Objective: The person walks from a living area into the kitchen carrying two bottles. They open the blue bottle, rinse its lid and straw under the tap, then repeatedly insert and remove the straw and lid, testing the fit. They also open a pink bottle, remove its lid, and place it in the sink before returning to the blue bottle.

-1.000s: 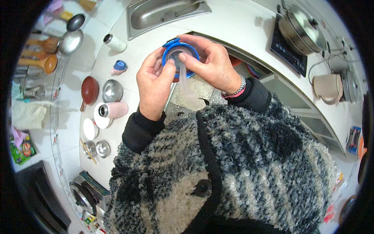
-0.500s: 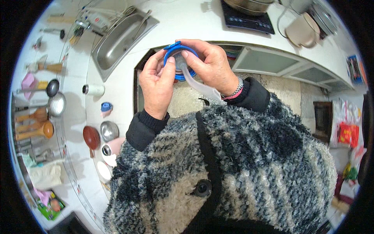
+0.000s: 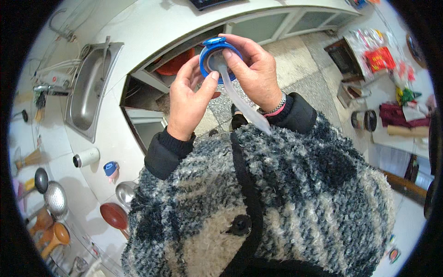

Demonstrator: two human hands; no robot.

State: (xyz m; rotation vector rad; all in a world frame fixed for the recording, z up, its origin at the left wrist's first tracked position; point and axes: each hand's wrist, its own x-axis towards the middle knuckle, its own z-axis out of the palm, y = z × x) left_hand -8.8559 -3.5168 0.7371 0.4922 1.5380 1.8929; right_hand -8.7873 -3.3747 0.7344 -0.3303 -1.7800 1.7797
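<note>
A round blue bottle lid (image 3: 203, 63) is held up between my hands with its translucent inner side facing me. From its centre a long, soft, whitish straw (image 3: 243, 105) hangs down to the right, its tip near my coat. My left hand (image 3: 190, 99) grips the lid from the left, thumb at the lower rim and fingers partly hidden behind. The thumb of my right hand (image 3: 257, 76) presses inside the lid beside the straw's base, while its other fingers wrap around the back. A blue clip-like part (image 3: 214, 41) sticks out at the lid's top.
The counter at left carries a steel sink (image 3: 85, 97), a white bottle (image 3: 86, 157), a small blue-topped item (image 3: 110, 169), a steel bowl (image 3: 125, 193) and a red-brown ladle (image 3: 114, 216). Beyond my hands stands an open cabinet with a red basin (image 3: 177, 63). Bagged goods (image 3: 380, 59) lie at right.
My view has turned, so the counter and sink sit farther left and more floor shows. My left thumb has slid from the lid's inner face to its lower rim. Both hands still hold the lid.
</note>
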